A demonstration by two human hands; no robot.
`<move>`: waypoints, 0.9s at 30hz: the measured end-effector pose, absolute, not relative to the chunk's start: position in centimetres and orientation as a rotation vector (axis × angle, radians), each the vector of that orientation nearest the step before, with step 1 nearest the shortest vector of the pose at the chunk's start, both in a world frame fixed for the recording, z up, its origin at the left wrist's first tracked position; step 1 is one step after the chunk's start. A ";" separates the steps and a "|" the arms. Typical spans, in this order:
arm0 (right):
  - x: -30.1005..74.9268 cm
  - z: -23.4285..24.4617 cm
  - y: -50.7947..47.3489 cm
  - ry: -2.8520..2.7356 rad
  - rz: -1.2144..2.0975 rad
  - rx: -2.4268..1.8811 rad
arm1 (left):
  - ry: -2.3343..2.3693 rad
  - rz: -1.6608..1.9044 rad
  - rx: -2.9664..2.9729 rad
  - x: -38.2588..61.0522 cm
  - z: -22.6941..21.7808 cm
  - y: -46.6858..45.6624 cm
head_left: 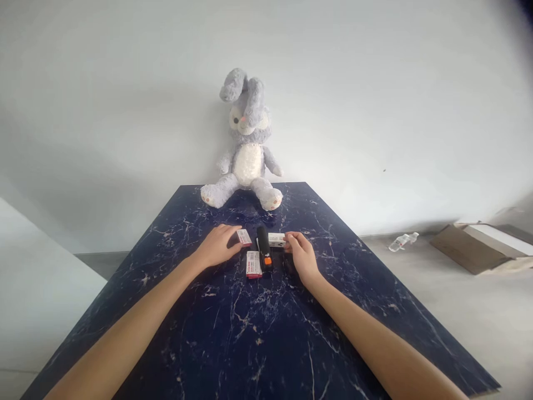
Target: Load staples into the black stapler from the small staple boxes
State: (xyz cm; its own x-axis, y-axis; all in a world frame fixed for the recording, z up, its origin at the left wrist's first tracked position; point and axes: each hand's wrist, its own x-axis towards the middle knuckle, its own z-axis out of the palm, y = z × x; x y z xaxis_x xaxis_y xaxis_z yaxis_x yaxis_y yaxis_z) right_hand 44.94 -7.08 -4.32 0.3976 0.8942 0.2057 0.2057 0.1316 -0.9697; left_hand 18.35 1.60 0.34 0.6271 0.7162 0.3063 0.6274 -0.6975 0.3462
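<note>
Three small white-and-red boxes and a black stapler (264, 248) with an orange tip lie mid-table on the dark blue marble table (250, 333). My left hand (217, 244) pinches the left box (244, 238) at its near end. On the other side, my right hand (300, 253) has its fingers closed on the right box (276, 239). The third box (253, 264) lies flat between my hands, just left of the stapler, touched by neither hand.
A grey plush rabbit (246, 150) sits at the table's far edge against the white wall. On the floor to the right lie a clear plastic bottle (402, 241) and a flat cardboard box (478, 247).
</note>
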 end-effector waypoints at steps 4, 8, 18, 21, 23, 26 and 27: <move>46.1 -3.5 -6.1 -1.372 0.321 -1.443 | 0.937 0.597 2.552 18.5 3.5 -0.2; 46.4 -3.1 -5.0 -1.769 0.291 -1.417 | 0.783 0.184 2.461 19.1 5.3 -2.5; 47.2 0.2 -5.4 -2.152 0.470 -1.467 | 0.927 0.248 2.353 20.2 3.3 -3.8; 46.8 2.1 -4.5 -1.975 0.256 -1.559 | 0.956 0.285 2.257 19.5 3.7 -3.3; 45.6 3.4 -3.9 -1.889 0.150 -1.496 | 1.042 0.288 2.063 19.1 4.3 -2.9; 42.6 4.7 -2.8 -2.007 0.075 -1.336 | 1.131 0.345 1.690 18.6 5.1 -2.2; 41.6 4.8 -2.2 -2.077 0.087 -1.303 | 1.143 0.378 1.607 18.4 5.3 -2.0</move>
State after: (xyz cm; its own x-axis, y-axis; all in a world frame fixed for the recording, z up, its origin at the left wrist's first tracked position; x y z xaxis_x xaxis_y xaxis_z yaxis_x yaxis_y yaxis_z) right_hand 41.55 -2.24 4.84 -0.2723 0.8194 0.5044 0.7746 0.4977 -0.3904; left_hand 18.43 -2.00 5.28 0.4885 0.8188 -0.3015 0.4781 0.0379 0.8775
